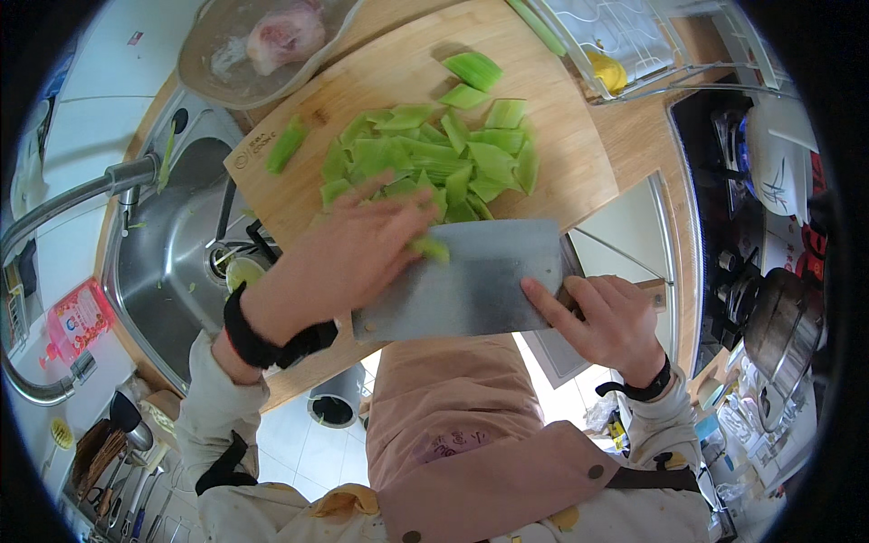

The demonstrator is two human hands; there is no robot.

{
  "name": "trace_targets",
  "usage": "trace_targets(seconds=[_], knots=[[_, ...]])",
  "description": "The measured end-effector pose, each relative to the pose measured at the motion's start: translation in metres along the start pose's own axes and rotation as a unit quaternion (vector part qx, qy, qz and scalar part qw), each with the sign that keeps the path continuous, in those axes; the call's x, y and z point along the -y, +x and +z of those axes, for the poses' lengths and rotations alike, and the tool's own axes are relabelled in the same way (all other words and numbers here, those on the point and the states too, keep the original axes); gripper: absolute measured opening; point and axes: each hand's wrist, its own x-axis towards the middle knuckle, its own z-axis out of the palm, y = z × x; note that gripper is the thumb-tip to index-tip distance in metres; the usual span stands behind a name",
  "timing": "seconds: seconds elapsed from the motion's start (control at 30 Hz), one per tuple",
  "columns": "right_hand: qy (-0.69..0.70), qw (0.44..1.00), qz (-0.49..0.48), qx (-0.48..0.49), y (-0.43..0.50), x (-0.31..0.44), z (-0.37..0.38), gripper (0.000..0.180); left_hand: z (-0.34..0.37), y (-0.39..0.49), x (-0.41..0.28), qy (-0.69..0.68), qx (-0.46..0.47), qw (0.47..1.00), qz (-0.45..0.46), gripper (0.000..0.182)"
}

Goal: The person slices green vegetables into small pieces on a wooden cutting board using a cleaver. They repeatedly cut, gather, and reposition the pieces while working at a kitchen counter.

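My right hand (597, 319) grips the wooden handle of a broad Chinese cleaver (475, 285), its index finger laid along the blade. The blade's flat side faces up at the near edge of a wooden cutting board (577, 170). My left hand (366, 237), blurred, is spread over the blade's left part and the near side of a heap of cut celery (434, 153). A small green celery piece (432, 248) lies against the blade by its fingertips; whether they pinch it is unclear. Loose celery pieces (473, 71) lie behind the heap, and another (286, 144) sits to its left.
A bowl (231, 98) with raw meat (285, 37) stands at the back left. Left is a steel sink (163, 237) with a faucet (132, 173). A white wire rack (611, 41) holds something yellow (606, 71). The stove (719, 203) and a pan (781, 319) are right.
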Motion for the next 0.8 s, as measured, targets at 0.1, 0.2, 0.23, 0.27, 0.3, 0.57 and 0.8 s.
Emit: trace_targets(seconds=[0.1, 0.2, 0.23, 0.27, 0.3, 0.57, 0.8], knots=[[0.025, 1.000, -0.006, 0.014, -0.004, 0.003, 0.001, 0.056, -0.006, -0.003, 0.015, 0.062, -0.093, 0.994, -0.014, 0.028], [0.103, 0.993, 0.033, 0.040, -0.012, 0.013, 0.001, 0.055, -0.026, -0.043, 0.026, 0.071, -0.233, 0.969, -0.034, 0.034], [0.136, 0.988, 0.051, 0.050, -0.015, 0.017, 0.002, 0.055, -0.026, -0.063, 0.025, 0.107, -0.283, 0.951, -0.067, 0.032], [0.187, 0.977, 0.083, 0.059, -0.017, 0.024, 0.005, 0.053, -0.022, -0.084, 0.023, 0.131, -0.330, 0.925, -0.137, 0.031], [0.250, 0.957, 0.115, 0.095, -0.017, 0.031, 0.007, 0.051, -0.015, -0.103, 0.021, 0.166, -0.384, 0.894, -0.163, 0.030], [0.409, 0.864, 0.246, 0.163, 0.000, 0.063, 0.022, 0.038, 0.092, -0.148, -0.005, 0.233, -0.381, 0.865, -0.228, 0.038], [0.465, 0.798, 0.363, 0.123, -0.022, 0.074, 0.032, 0.025, 0.127, -0.120, -0.013, 0.190, -0.272, 0.927, -0.174, 0.026]])
